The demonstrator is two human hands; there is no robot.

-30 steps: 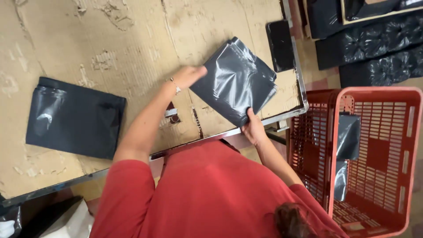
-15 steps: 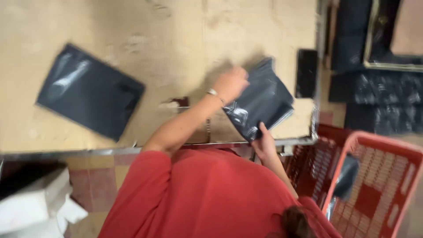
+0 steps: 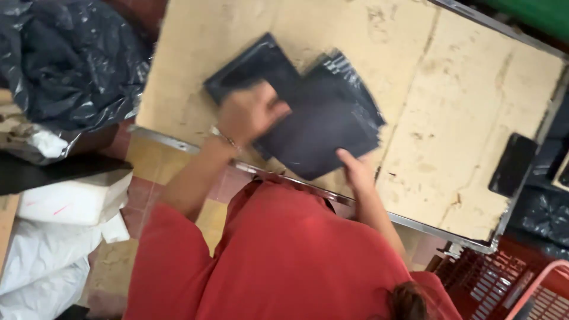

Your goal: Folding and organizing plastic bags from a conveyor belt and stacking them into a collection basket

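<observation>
Black mailer bag (image 3: 323,133): overlapped second bag (image 3: 252,65).
Left hand (image 3: 252,112): pressed flat on top.
Right hand (image 3: 355,169): pinched near edge.
Risk: slick plastic might slide off table (image 3: 474,118).

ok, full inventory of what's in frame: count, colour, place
dark plastic mailer bags: two, black-grey, overlapping near the table's front edge
table: one, worn beige top with metal edging, fills the upper middle
flat black device: one, black, on the table's right edge
crumpled plastic sheeting: one heap, dark grey, upper left
white bags: several, white, lower left on the floor
crate: one, red lattice, lower right
red shirt: one, red, bottom centre
left hand: pressing flat on the bags; thin bracelet at the wrist
right hand: gripping the upper bag's near edge
</observation>
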